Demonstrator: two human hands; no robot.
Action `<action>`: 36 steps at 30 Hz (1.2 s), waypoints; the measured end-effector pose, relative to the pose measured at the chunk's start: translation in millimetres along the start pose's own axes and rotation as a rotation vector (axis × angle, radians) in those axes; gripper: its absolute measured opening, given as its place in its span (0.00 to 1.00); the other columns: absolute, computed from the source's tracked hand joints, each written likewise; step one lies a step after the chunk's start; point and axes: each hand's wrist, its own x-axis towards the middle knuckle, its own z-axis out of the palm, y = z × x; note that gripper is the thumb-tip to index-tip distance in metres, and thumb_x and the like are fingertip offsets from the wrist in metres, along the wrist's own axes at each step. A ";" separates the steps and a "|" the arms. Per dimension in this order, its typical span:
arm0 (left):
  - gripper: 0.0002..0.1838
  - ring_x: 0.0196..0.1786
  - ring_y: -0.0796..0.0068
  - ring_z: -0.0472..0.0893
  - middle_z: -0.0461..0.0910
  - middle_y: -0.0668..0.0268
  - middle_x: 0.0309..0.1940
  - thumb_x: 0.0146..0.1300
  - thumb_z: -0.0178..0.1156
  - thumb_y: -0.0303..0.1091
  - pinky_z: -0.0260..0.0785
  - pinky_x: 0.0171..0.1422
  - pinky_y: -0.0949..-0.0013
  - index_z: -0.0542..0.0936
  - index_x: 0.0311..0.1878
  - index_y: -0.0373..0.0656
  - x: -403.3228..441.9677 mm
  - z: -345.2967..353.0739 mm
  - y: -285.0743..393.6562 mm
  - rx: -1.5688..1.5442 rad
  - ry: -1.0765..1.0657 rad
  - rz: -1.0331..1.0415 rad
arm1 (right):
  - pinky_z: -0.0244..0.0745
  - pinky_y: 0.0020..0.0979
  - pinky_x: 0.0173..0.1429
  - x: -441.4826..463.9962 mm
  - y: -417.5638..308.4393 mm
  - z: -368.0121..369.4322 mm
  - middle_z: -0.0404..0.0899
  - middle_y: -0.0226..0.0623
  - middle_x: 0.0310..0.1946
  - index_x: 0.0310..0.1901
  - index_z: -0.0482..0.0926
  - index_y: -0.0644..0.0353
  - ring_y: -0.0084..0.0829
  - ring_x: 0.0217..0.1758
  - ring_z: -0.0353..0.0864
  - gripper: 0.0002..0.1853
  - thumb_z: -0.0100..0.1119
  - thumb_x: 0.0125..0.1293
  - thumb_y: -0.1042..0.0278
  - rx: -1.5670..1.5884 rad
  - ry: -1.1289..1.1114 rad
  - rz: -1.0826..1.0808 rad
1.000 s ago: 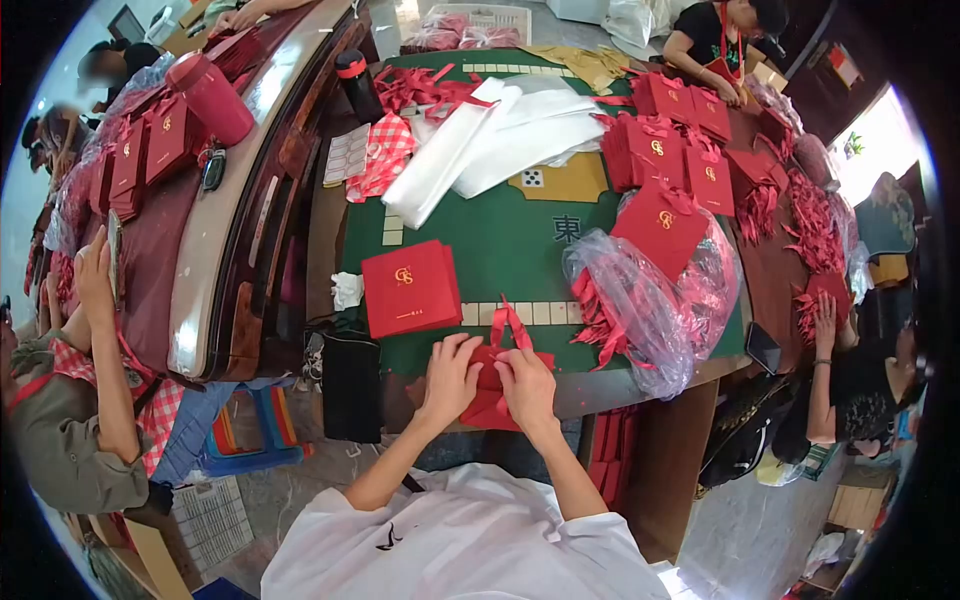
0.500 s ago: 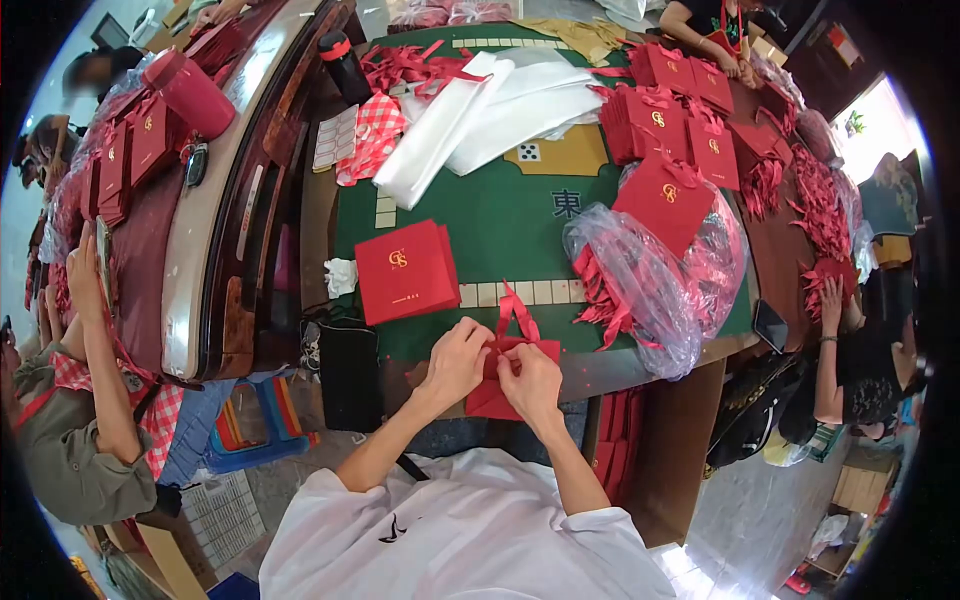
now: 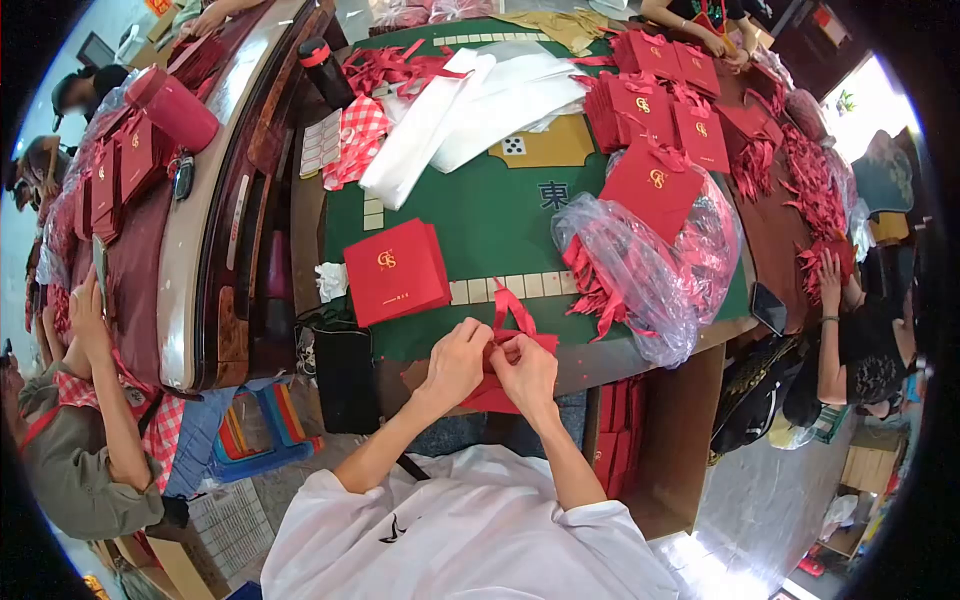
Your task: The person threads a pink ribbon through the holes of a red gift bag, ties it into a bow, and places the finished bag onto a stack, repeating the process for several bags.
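Note:
At the table's near edge lies a red paper bag (image 3: 492,396) with a red ribbon (image 3: 513,308) looped up from its top. My left hand (image 3: 460,360) has its fingers pinched together on the ribbon at the bag's left. My right hand (image 3: 525,372) pinches the ribbon from the other side, its fingertips almost touching the left ones. The exact spot between the fingertips is hidden. To the left of my hands rests a stack of red bags (image 3: 398,274) with a gold logo.
Clear plastic with red ribbons (image 3: 625,285) lies right of my hands, a red bag (image 3: 652,190) on it. White sheets (image 3: 480,120) and upright red bags (image 3: 640,112) are farther back. A phone (image 3: 768,308) is at the right edge. People work on both sides.
My hands have drawn closer together at the ribbon, and the left fingers have moved right onto it. The whole view has shifted slightly.

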 end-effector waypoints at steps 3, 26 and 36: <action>0.09 0.41 0.51 0.79 0.76 0.56 0.37 0.57 0.57 0.18 0.74 0.44 0.54 0.76 0.41 0.39 0.0 -0.4 -2.0 0.040 -0.037 -0.008 | 0.79 0.35 0.38 -0.7 -2.9 1.0 0.85 0.41 0.25 0.32 0.83 0.63 0.35 0.28 0.86 0.09 0.66 0.59 0.64 -0.019 -0.008 0.036; 0.05 0.39 0.55 0.78 0.78 0.58 0.34 0.62 0.60 0.25 0.72 0.44 0.57 0.75 0.40 0.39 3.1 2.7 -4.9 -0.141 -0.021 -0.038 | 0.77 0.38 0.38 1.0 -4.9 -9.2 0.80 0.38 0.32 0.35 0.80 0.59 0.41 0.34 0.82 0.08 0.71 0.58 0.70 -0.131 0.081 -0.294; 0.12 0.33 0.63 0.78 0.78 0.62 0.32 0.55 0.72 0.30 0.72 0.35 0.62 0.77 0.38 0.41 3.5 -1.4 -4.8 -0.146 -0.063 -0.067 | 0.74 0.40 0.51 36.3 -2.7 -47.9 0.81 0.38 0.35 0.35 0.87 0.58 0.43 0.45 0.79 0.09 0.66 0.62 0.61 -0.124 -0.189 -0.301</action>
